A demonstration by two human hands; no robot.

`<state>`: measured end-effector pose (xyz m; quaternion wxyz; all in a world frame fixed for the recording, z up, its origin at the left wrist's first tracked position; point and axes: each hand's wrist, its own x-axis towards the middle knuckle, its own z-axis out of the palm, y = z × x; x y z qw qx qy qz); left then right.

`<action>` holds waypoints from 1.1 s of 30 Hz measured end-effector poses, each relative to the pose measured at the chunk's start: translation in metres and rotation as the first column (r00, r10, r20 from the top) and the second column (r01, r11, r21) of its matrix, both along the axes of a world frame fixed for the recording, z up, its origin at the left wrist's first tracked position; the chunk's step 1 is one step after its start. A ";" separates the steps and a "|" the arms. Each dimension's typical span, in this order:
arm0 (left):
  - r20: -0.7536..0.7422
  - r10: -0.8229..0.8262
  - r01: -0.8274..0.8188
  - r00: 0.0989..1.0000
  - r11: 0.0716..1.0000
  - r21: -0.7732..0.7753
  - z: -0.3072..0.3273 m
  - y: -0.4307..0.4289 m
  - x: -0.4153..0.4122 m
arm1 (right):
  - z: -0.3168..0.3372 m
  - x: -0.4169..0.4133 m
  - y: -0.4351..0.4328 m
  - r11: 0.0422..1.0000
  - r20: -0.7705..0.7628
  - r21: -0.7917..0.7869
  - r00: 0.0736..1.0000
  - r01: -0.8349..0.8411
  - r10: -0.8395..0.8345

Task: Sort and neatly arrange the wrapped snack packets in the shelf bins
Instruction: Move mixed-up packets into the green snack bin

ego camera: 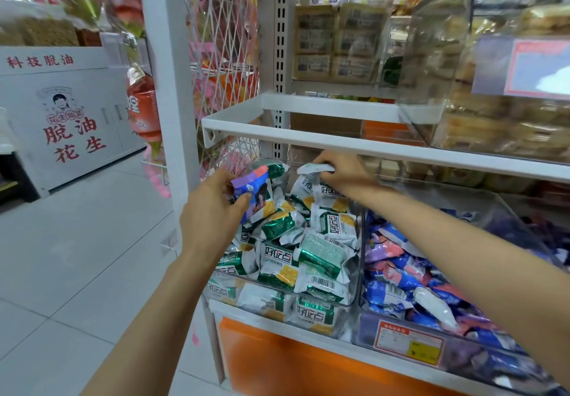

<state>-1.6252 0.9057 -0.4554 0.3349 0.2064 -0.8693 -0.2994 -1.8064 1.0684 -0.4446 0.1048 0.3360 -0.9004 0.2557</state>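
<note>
An orange panel (277, 361) fronts the shelf base, with open tiled floor (77, 256) to its left. Above it sit two clear bins side by side, sharing a clear wall. The left bin (222, 290) is heaped to its rim with green packets (293, 260). The right bin (462, 355) holds blue packets (401, 278) and has a label (408, 346) on its front.

The left hand (212, 210) hangs over the left bin's left edge, thumb and fingers pinching a purple packet (251, 185) just above the green heap. Farther in, the right hand (342, 170) curls its fingers round the top of a white packet (314, 168) at the far end of the left bin. It is close under the white shelf edge (339, 144), with little room above the knuckles. A white post (172, 87) stands at the left.
</note>
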 end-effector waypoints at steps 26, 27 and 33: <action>-0.025 -0.042 0.042 0.999 0.999 -0.009 0.000 0.006 -0.002 | 0.016 -0.024 0.018 0.980 0.201 -0.132 0.972 0.147 -0.119; -0.022 -0.042 0.042 0.999 0.999 -0.007 0.000 0.006 -0.003 | 0.017 -0.019 0.011 0.986 0.203 -0.119 0.975 0.117 -0.091; -0.020 -0.017 0.017 1.000 1.000 -0.003 0.001 0.004 -0.001 | 0.013 0.005 -0.020 0.967 0.283 0.042 0.932 -0.250 0.228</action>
